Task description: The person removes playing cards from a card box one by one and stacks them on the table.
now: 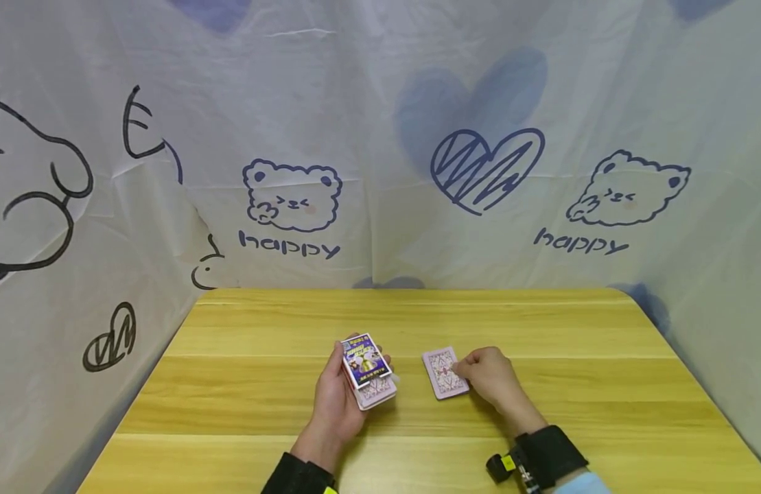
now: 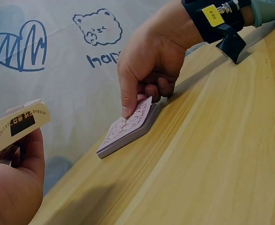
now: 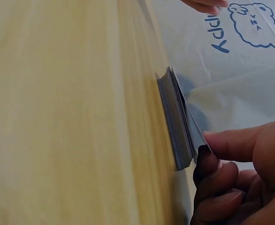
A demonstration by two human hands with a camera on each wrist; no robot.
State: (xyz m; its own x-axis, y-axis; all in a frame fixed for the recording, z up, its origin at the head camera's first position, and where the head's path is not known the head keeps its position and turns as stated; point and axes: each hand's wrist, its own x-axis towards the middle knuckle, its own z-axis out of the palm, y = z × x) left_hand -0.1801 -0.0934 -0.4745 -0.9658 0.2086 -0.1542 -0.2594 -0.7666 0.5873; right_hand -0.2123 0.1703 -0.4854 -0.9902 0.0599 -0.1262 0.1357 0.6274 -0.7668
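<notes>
My left hand (image 1: 337,401) holds a blue-and-purple playing card box (image 1: 366,361) above the table, palm up. Patterned pink card backs (image 1: 377,392) show at the near end of the box, and a pale printed flap (image 2: 22,125) stands out in the left wrist view. To the right, a deck of playing cards (image 1: 442,374) lies face down on the wood. My right hand (image 1: 493,379) pinches the edge of its top card (image 3: 197,126) between thumb and forefinger. That edge is raised off the deck, as the right wrist view shows.
The wooden table (image 1: 244,384) runs back to a pale fabric backdrop (image 1: 380,206) with drawn bears and hearts. More fabric hangs along both sides. A black wrist strap (image 1: 548,454) with a small mount sits on the right forearm.
</notes>
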